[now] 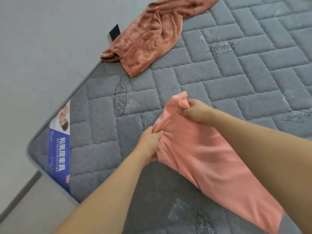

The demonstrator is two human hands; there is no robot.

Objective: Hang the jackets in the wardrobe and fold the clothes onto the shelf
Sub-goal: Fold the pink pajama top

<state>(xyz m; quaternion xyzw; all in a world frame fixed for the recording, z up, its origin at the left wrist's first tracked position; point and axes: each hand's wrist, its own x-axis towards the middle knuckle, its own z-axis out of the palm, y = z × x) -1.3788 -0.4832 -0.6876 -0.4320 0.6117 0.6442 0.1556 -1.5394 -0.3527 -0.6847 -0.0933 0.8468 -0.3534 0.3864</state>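
Note:
A salmon-pink garment stretches over the grey quilted mattress, running from the middle toward the lower right. My left hand grips a bunched fold on its left edge. My right hand pinches the far end of the cloth, where a small tip sticks up. Both hands hold the cloth slightly lifted off the mattress. A rust-brown velvety garment lies crumpled at the mattress's far edge.
The mattress corner at the left carries a blue printed label. Beyond the edge lies grey floor. A small black tab sits beside the brown garment.

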